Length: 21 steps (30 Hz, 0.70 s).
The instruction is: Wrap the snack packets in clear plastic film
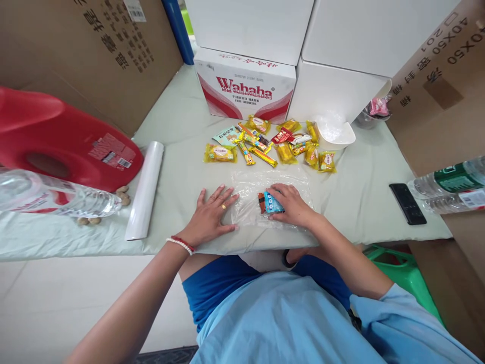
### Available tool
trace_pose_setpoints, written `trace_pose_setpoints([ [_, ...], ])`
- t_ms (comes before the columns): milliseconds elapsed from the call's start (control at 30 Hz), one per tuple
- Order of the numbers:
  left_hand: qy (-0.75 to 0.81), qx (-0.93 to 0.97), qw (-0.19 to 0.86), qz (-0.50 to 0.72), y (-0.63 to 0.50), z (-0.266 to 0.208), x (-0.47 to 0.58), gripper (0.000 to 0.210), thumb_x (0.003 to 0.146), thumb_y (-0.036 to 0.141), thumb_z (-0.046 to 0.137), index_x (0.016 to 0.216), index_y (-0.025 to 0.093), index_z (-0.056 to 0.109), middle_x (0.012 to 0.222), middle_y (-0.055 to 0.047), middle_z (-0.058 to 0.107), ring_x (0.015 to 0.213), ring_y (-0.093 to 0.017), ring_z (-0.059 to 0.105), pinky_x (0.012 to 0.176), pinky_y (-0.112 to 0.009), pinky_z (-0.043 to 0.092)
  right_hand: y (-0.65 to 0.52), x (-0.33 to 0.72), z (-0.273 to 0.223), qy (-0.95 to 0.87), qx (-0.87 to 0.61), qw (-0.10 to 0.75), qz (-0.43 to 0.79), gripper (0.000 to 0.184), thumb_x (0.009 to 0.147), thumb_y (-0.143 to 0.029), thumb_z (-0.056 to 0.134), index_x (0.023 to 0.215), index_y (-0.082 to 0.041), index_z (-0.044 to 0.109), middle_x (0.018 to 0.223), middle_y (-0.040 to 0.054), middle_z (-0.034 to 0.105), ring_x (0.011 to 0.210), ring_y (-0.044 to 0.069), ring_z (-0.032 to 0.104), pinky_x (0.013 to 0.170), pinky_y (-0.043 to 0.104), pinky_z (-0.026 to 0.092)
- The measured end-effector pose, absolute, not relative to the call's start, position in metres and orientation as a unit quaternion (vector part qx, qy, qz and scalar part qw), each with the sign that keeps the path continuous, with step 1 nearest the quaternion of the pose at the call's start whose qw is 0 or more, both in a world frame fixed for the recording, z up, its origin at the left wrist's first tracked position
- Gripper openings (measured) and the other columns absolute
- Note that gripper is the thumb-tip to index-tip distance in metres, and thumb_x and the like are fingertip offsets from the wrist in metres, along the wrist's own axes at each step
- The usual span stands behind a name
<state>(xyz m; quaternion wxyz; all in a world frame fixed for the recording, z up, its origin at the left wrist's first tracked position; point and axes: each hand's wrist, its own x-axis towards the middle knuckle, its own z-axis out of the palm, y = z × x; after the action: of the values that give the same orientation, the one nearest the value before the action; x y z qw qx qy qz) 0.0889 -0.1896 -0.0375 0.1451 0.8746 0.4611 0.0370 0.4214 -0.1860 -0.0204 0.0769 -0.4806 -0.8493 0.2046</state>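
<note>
1. Location: The blue packet (274, 203) is found on the clear bag (246, 215), which is spread on the worktop (182, 146) near its front edge. A brown packet (261, 202) is noted at the blue packet's left side; whether the two overlap cannot be told. Wrapped snacks (264, 157) are scattered beyond the bag.
2. Right hand (291, 203): The blue packet appears clamped between thumb and fingers, the thumb being set at the near edge and the fingertips at the far edge. Its right part is hidden by the hand.
3. Left hand (212, 212): The hand is laid palm down with fingers spread apart. Nothing is gripped; the bag's left margin is met by the fingertips.
4. Handling: The blue packet is judged light, with a smooth, slightly slippery wrapper; firmness cannot be confirmed. It is best taken by opposite edges, with light pressure. The bag is judged thin, limp and easily creased; it is best pinched at a margin.
5. Orientation: The bag's long axis is set left to right. The brown packet's visible strip is directed away from the person. The blue packet's printed face is turned upward; its long axis cannot be established.
</note>
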Motion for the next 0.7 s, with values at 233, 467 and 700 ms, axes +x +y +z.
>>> trace_pose_setpoints([
  [233, 0.453, 0.867, 0.21, 0.01, -0.178, -0.03, 0.08, 0.082, 0.092, 0.054, 0.065, 0.164, 0.028, 0.037, 0.176, -0.01, 0.029, 0.165, -0.036, 0.017, 0.131, -0.067, 0.011, -0.227, 0.414, 0.0, -0.892, -0.361, 0.135, 0.236, 0.049, 0.105, -0.028, 0.057, 0.153, -0.025, 0.056, 0.166, 0.0139, 0.046, 0.159, 0.029, 0.036, 0.129, 0.058, 0.031],
  [467, 0.476, 0.86, 0.158, 0.096, -0.167, -0.012, 0.091, 0.043, 0.092, 0.031, 0.059, 0.131, 0.02, 0.072, 0.16, -0.014, 0.052, 0.152, -0.036, 0.04, 0.125, -0.058, 0.037, -0.275, 0.386, -0.018, -0.911, -0.292, 0.04, 0.29, 0.056, 0.105, -0.036, 0.063, 0.158, -0.023, 0.052, 0.173, 0.0078, 0.038, 0.164, 0.023, 0.027, 0.136, 0.05, 0.019],
  [700, 0.599, 0.702, 0.096, 0.372, -0.226, 0.06, 0.149, 0.02, 0.097, 0.022, 0.058, 0.109, 0.018, 0.074, 0.118, -0.013, 0.068, 0.113, -0.029, 0.065, 0.101, -0.049, 0.056, -0.279, 0.37, -0.023, -0.91, -0.295, 0.052, 0.286, 0.055, 0.106, -0.043, 0.06, 0.157, -0.022, 0.054, 0.172, 0.0081, 0.04, 0.164, 0.024, 0.028, 0.137, 0.052, 0.015],
])
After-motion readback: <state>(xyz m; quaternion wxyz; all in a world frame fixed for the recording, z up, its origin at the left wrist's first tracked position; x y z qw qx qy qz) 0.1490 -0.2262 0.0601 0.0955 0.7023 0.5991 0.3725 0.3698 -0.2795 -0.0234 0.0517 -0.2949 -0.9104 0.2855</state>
